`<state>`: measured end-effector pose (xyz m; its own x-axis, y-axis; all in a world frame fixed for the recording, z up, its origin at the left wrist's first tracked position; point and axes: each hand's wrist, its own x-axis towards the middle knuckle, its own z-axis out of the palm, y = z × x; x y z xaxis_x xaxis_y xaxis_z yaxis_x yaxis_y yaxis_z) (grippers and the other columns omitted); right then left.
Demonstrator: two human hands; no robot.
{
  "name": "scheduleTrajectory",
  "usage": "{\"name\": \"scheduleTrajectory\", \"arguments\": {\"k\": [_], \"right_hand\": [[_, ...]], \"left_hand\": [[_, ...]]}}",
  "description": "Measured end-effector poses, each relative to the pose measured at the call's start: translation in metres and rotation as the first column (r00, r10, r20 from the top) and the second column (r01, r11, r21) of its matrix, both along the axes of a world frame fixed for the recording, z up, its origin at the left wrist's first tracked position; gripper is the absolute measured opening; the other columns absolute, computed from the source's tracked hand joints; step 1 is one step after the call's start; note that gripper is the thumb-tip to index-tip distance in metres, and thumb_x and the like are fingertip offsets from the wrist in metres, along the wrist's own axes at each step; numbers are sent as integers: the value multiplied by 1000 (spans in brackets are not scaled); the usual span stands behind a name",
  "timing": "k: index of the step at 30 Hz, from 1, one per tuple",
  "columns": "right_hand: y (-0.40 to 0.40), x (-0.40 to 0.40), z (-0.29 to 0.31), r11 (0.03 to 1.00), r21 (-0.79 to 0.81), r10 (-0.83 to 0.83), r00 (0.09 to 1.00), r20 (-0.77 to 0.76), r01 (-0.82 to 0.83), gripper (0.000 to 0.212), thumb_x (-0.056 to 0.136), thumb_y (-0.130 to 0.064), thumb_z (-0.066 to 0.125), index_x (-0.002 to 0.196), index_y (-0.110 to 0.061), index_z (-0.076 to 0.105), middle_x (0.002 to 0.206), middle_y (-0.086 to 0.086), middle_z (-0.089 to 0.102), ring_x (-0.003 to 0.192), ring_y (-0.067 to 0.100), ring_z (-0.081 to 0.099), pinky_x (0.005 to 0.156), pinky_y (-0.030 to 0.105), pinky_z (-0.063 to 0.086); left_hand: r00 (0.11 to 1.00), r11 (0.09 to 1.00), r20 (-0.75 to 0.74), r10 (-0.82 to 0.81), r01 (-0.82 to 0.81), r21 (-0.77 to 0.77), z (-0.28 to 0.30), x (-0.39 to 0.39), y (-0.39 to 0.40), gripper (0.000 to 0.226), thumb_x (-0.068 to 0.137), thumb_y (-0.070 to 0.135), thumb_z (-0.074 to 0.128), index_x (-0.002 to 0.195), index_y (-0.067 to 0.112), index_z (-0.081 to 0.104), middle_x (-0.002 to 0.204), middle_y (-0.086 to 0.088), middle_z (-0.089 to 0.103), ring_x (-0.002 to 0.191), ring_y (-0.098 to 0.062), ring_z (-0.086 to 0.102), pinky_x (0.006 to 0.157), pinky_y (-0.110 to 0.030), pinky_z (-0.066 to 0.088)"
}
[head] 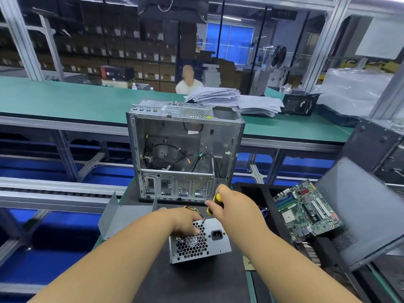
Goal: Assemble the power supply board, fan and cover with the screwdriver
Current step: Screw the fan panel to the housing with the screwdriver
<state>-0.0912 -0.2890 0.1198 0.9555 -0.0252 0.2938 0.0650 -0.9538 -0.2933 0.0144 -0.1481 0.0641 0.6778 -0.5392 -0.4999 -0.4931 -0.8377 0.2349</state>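
The right grip (227, 206) is wrapped around a yellow-and-black screwdriver (213, 205), its tip touching the upper edge of a grey power supply (202, 241). The left grip (185, 221) rests on the unit's top left corner, fingers curled over its honeycomb fan grille. The power supply sits on a dark bench (185, 281). Behind it stands an open computer case (185, 154); a green motherboard (306, 208) lies to the right.

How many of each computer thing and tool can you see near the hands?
Power supply box: 1
Open computer case: 1
Green circuit board: 1
Loose grey metal cover: 1
Screwdriver: 1
Total: 5
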Motion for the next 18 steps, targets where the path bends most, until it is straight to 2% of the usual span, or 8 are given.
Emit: {"name": "scheduleTrajectory", "arguments": {"k": [5,8,12,15,16,18], "right_hand": [[-5,2,-1,1000,-8,-11,1000,12,12,33,98,-51,46,91,-19,41,67,-6,46,65,17,50,55,31,38],[-10,2,-3,1000,19,-25,999,21,25,33,98,-50,47,89,-19,42,69,-6,50,64,16,51,55,31,40],[-20,-1,-6,993,113,-30,1000,4,30,29,97,-48,50,88,-20,47,73,-2,59,69,16,56,61,34,47],[-31,-6,-8,926,377,-61,996,62,34,26,93,-44,58,80,-24,51,69,-7,64,65,8,57,58,24,46],[-36,-6,-9,874,484,-97,992,85,43,26,92,-42,60,76,-22,53,68,-9,65,62,6,57,56,21,43],[-49,-4,-11,743,664,-192,977,95,82,27,92,-38,62,75,-17,57,67,-6,66,57,5,55,60,25,43]], "left_hand": [[1000,1000,-19,9,-9,-6,-2,3,0,52,96,43,51,145,35,37,149,4,43,134,-23,42,110,-41,31],[1000,1000,7,-5,4,20,-2,2,1,49,97,44,46,145,38,35,147,5,45,133,-23,43,111,-46,27],[997,992,-41,65,-69,-101,-4,0,4,42,99,44,34,139,36,42,142,1,50,127,-22,46,107,-39,33],[993,980,-15,120,-121,-157,-7,-7,3,48,101,53,23,137,30,47,142,-1,50,131,-24,43,105,-38,30],[992,981,12,127,-124,-151,-8,-9,2,50,101,53,21,134,28,49,140,-2,52,129,-25,44,103,-37,31],[990,984,68,127,-117,-136,-12,-12,0,49,102,52,22,122,25,57,128,-2,59,120,-24,51,93,-36,36]]}}
